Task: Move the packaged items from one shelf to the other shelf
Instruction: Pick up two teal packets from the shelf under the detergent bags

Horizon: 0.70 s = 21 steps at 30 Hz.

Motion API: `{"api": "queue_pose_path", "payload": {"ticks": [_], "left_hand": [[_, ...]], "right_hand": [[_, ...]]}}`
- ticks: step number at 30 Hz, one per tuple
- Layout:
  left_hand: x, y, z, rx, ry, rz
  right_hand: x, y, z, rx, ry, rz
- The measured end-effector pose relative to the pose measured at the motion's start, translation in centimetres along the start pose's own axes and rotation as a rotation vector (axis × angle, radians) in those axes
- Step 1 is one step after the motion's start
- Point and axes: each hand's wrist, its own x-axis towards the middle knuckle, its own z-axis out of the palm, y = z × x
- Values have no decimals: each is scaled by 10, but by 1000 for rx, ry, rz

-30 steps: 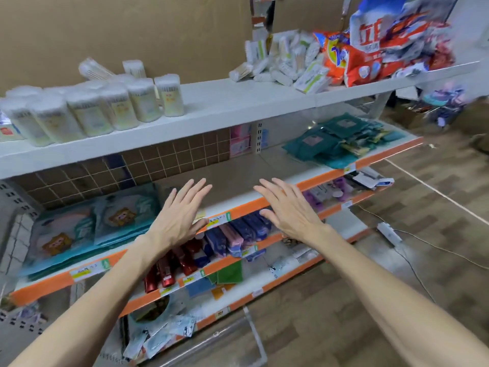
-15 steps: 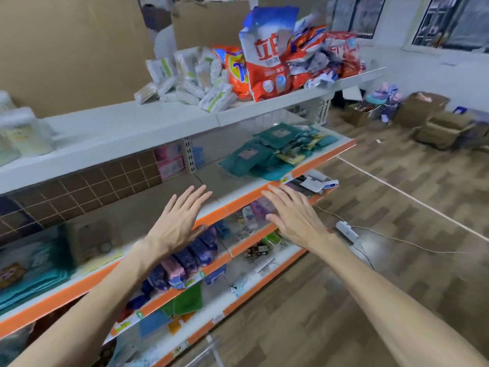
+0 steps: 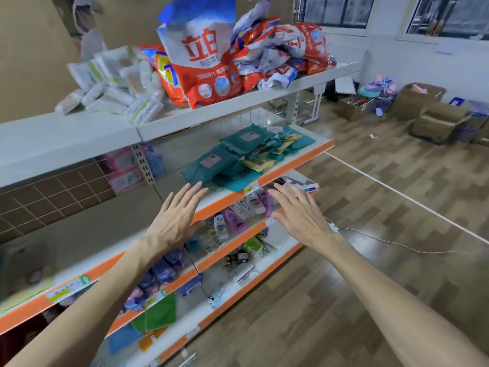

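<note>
Goods far left of the teal packets [image 3: 227,162] are blurred. The packets lie on the orange-edged shelf [image 3: 291,167], just beyond the left hand [image 3: 176,221] and right hand [image 3: 299,215], both flat, fingers straight, holding nothing.

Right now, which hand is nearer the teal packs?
Left. The left hand is just below-left of the teal packs, fingertips close; the right hand hangs lower right.
</note>
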Motion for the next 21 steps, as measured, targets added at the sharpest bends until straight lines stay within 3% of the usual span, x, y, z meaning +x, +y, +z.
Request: {"api": "queue_pose_path", "payload": {"ticks": [10,21], "left_hand": [[138,32,41,-52,58,17],[281,30,50,-74,18,-193]], "right_hand": [[77,115,14,-23,-52,-27],[208,231,17,-80,-70,-109]]}}
